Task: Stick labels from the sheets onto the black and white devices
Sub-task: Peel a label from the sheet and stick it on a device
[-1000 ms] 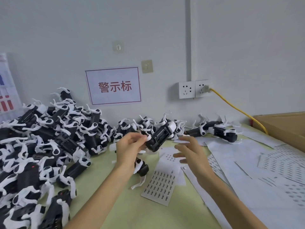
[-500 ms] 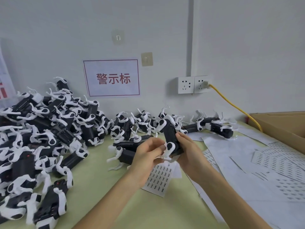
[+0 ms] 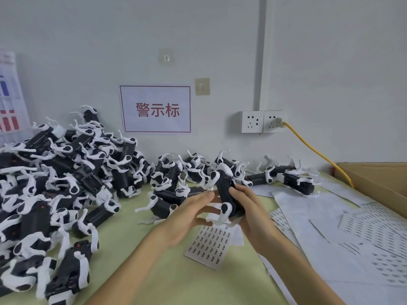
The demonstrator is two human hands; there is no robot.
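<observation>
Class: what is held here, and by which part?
The right hand grips one black-and-white device round its black body; the left hand, fingers straight, grips nothing.

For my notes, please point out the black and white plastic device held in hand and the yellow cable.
black and white plastic device [image 3: 224, 191]: head view, on its black body.
yellow cable [image 3: 317, 153]: head view, on its middle stretch.

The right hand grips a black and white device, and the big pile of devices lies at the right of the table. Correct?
Wrong in one thing: the head view shows the big pile of devices at the left of the table. The right hand does grip a device.
</observation>
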